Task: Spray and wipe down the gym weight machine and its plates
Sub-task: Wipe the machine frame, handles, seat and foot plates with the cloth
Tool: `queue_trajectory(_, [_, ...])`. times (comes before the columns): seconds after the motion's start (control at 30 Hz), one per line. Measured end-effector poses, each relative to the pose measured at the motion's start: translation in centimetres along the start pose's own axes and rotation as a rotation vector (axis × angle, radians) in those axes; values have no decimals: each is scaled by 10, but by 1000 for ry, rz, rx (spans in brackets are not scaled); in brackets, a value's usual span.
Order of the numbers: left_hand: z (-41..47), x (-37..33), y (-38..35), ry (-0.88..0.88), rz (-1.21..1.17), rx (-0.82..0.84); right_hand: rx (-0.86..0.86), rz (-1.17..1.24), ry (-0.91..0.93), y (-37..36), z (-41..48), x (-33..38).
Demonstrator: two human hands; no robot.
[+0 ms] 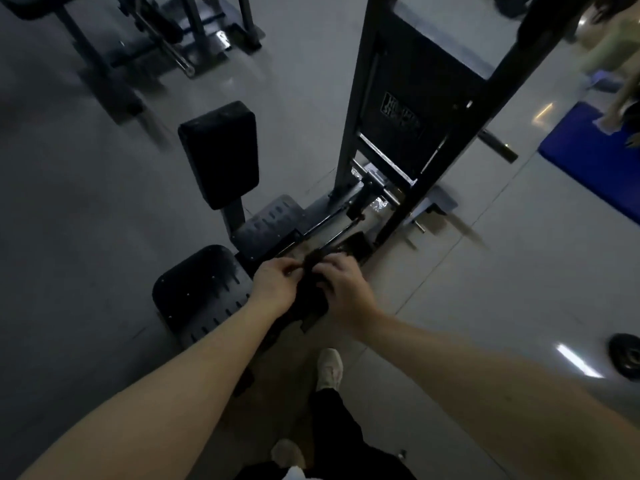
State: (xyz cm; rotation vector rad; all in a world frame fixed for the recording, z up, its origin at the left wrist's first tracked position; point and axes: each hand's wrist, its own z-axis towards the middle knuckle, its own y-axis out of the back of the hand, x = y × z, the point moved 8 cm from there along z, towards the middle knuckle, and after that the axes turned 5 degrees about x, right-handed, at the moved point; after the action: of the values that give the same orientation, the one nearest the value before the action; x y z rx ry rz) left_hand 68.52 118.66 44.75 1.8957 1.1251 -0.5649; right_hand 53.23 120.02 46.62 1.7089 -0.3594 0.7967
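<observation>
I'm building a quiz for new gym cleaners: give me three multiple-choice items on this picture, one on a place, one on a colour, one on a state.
1. Where does the loose weight plate lie?
A. on the seat
B. on the floor at the right edge
C. in a hand

2. What colour is the mat?
A. red
B. blue
C. green

3. What are the left hand and right hand doing?
A. hanging idle
B. pressing a pad
C. both holding a dark cloth

Answers: 1 B, it rests flat on the pale tiles; 2 B, its surface shows bright blue; 3 C, fingers of both curl round the cloth.
</observation>
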Motion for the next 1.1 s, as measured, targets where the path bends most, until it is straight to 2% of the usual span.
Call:
queue_trajectory(0.03, [2, 1, 1, 8, -8, 21, 55, -28, 88, 4, 2, 2])
queue_trajectory(0.07, [5, 1, 3, 6, 8, 36, 58, -42, 91, 16, 16, -10])
queue_trajectory(0.17, [12, -1, 7, 2, 44, 67, -137, -5, -216, 66, 67, -71])
queue_trajectory(0.23, [15, -6, 10, 12, 79, 85, -220, 38, -312, 63, 64, -77])
queue_trajectory(0.37, [19, -6, 11, -1, 179, 190, -216, 85, -226, 8, -4, -17])
queue_trajectory(0.47, [28, -9, 15, -34, 229, 241, -197, 43, -172, 17, 16, -14])
queue_trajectory(0.53, [34, -11, 15, -78, 284, 291, -238, 11, -261, 39, 48, -35])
queue_trajectory(0.67, [42, -3, 13, -166, 292, 379, -294, 42, -582, 62, 82, -75])
queue_trajectory(0.77, [50, 0, 13, -229, 264, 375, -338, 3, -605, 46, 69, -53])
queue_trajectory(0.9, [60, 3, 11, -362, 187, 456, -555, -4, -652, 11, 24, -12])
queue_trajectory(1.03, [69, 5, 10, -533, 170, 524, -694, 13, -769, -19, -7, 14])
queue_trajectory(1.1, [71, 9, 9, -577, 162, 527, -754, -3, -754, -33, -17, 29])
